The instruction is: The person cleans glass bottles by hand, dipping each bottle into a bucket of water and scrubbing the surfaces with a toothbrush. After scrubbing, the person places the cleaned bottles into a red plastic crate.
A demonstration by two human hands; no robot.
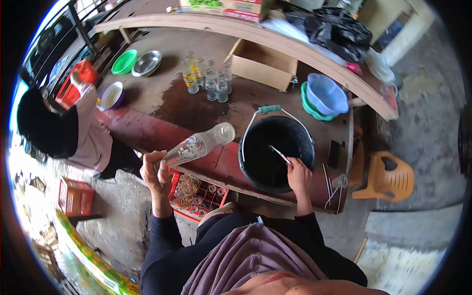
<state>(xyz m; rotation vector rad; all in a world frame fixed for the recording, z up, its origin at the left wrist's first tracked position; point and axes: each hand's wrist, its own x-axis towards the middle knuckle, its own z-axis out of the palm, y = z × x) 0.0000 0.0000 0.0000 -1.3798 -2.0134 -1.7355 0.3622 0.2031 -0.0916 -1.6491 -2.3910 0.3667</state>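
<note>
My left hand [156, 174] is closed round one end of a clear glass bottle [204, 142] with white print. The bottle tilts, its wide end pointing up and right toward the bucket. Over the black bucket [313, 147], my right hand [299, 176] grips a thin pale stick-like tool [280, 154]. Its far tip reaches over the dark inside of the bucket; I cannot make out its exact kind. A teal-gripped handle [269, 108] stands up at the bucket's far side. Several clear glass bottles [211, 86] stand on the wet table beyond.
A red crate [189, 216] of bottles sits below the table edge. An open cardboard box [260, 69], blue basin [327, 93], metal bowl [146, 64] and green plate [124, 61] are on the table. Another person [64, 123] works at left; an orange chair [388, 177] stands right.
</note>
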